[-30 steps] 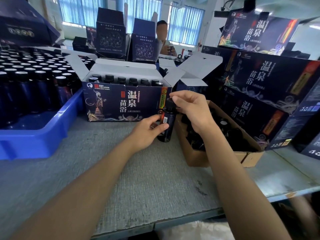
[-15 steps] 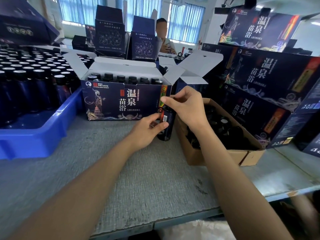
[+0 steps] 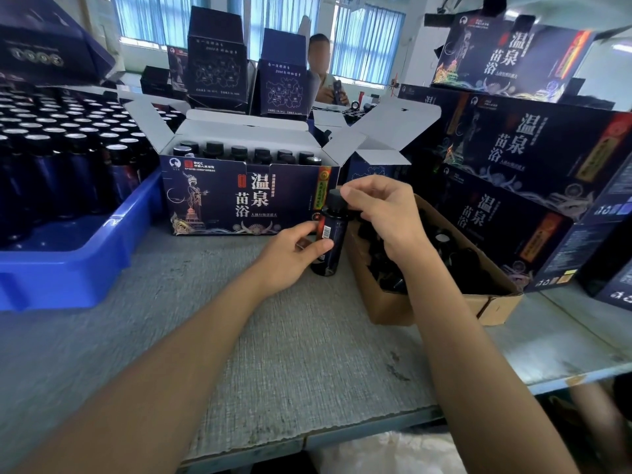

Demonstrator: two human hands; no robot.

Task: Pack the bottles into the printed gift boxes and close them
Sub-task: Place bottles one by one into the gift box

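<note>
A dark bottle point(image 3: 331, 239) with a black cap point(image 3: 335, 200) stands upright on the grey table. My left hand point(image 3: 290, 253) grips its body from the left. My right hand point(image 3: 383, 213) pinches the cap from the right. Just behind it an open printed gift box point(image 3: 246, 196) holds a row of capped bottles, its white flaps raised. To the right of the bottle a brown cardboard box point(image 3: 427, 302) holds several loose dark bottles.
A blue tray point(image 3: 68, 261) full of capped bottles fills the left side. Stacked shut printed gift boxes point(image 3: 533, 172) stand at the right. More upright boxes and a seated person point(image 3: 321, 70) are behind. The table's front edge point(image 3: 342, 436) is near me.
My right hand has shifted slightly on the cap, which now shows more from under the fingers. My left hand stays on the bottle's body, and the bottle stands in the same spot.
</note>
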